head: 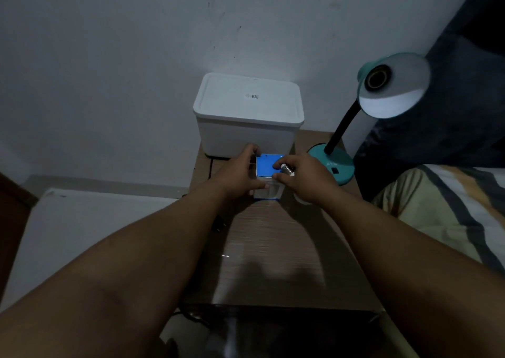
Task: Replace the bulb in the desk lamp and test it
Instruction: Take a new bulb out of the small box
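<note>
On the narrow wood-grain worktop (273, 237), a small blue-and-white cardboard bulb box (267, 170) stands toward the far edge, just in front of a white lidded plastic bin (247, 117) that sits against the wall. The left hand (240, 174) wraps the box's left side, thumb on the near face and fingers (252, 150) curled over the far top corner, apparently to steady it while the other hand works at it.

The right hand (303, 178) holds a light bulb (287, 169) by its silver screw base, pinched between thumb and fingertips (278, 165) right at the box's right top edge. Only the threaded metal end shows; the glass is hidden in the palm or behind the box, so whether the bulb is going in or coming out cannot be told.

The teal desk lamp (393, 84) stands at the far right corner, its base just beside the right hand. Its shade tilts toward the camera, and the socket looks empty, ready for a bulb.
</note>
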